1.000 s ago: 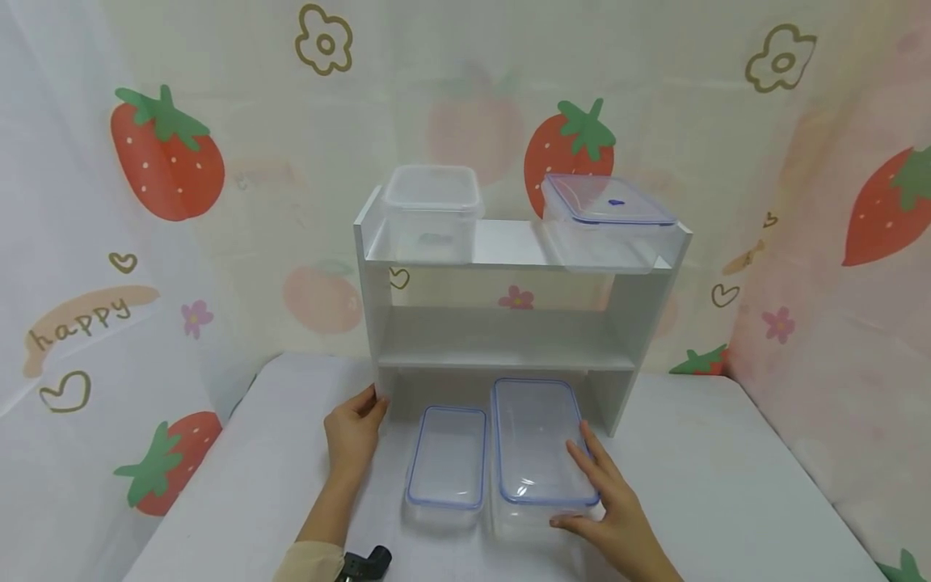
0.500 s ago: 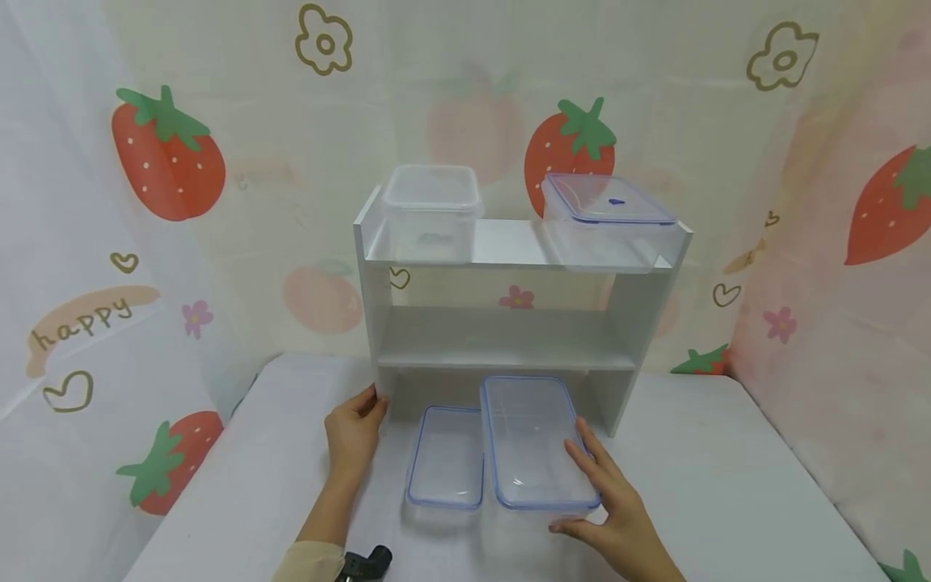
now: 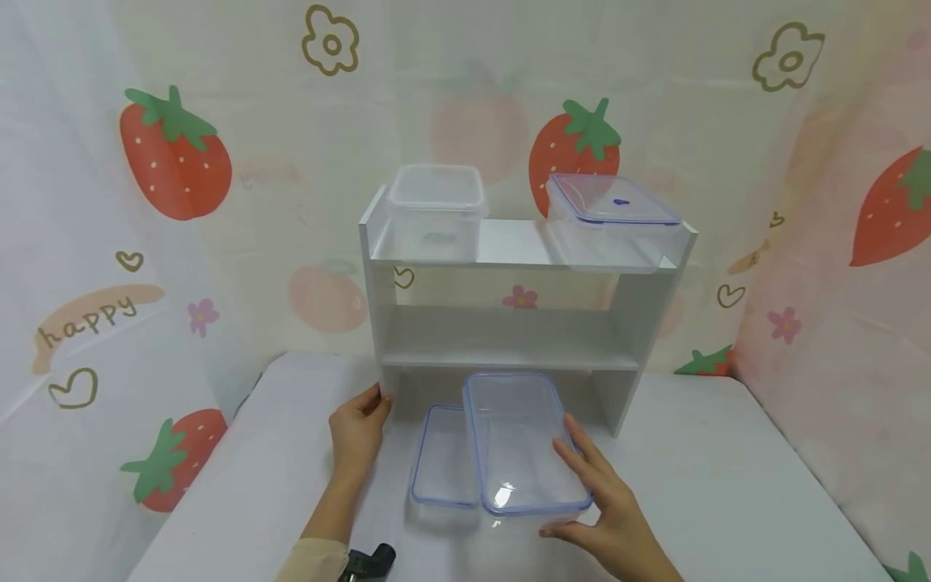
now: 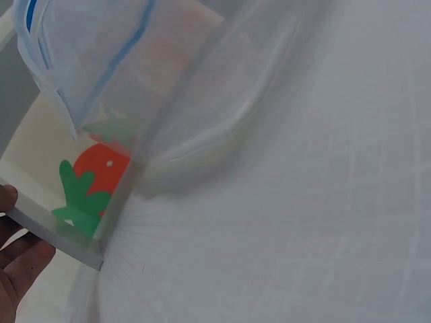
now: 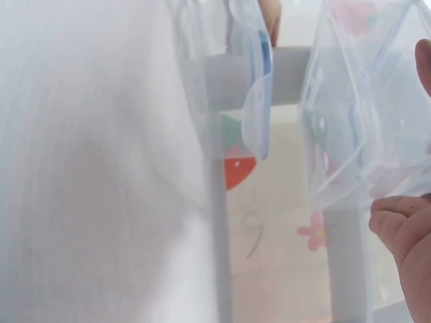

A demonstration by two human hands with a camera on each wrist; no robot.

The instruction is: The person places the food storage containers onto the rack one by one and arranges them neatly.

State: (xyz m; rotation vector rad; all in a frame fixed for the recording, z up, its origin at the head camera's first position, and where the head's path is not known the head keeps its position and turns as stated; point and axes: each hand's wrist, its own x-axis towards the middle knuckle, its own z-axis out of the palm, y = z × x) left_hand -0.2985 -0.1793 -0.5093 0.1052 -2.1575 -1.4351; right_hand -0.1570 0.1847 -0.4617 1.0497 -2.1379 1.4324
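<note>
My left hand (image 3: 356,428) pinches the lower front edge of the left side panel of a white shelf unit (image 3: 509,360). In the left wrist view, thumb and fingers lie on opposite faces of that panel (image 4: 57,235). My right hand (image 3: 609,505) grips the right side of a large clear food container (image 3: 520,444) with a blue-rimmed lid. It is held tilted above the table, as the right wrist view shows. A smaller clear food container (image 3: 439,461) with a blue-rimmed lid stands on the table, its right part hidden behind the large one.
On the top shelf stand a clear container with a whitish lid (image 3: 436,214) at left and a blue-rimmed container (image 3: 614,222) at right. The middle shelf board (image 3: 509,335) is bare. A black device (image 3: 371,562) sits at my left wrist. Patterned cloth hangs behind.
My right hand has lifted the large food container off the table, tilted it and moved it left, over part of the smaller one. My left hand has stayed on the shelf panel.
</note>
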